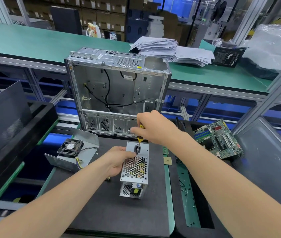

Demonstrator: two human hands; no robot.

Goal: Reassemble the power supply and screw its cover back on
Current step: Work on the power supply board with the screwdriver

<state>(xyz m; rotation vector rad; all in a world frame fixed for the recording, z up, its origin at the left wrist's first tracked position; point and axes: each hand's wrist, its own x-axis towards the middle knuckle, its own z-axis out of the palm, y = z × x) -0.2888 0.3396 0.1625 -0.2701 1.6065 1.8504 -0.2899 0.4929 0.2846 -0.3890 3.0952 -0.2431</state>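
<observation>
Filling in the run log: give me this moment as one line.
stage: fastening cover | left hand: grips power supply | right hand: holds screwdriver, tip on supply's top face | fan: apart, at left

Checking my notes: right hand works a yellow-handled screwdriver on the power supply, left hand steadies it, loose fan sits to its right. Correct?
One slip: the head view shows the fan to the left of the power supply. The right hand does hold the screwdriver and the left hand steadies it.
</observation>
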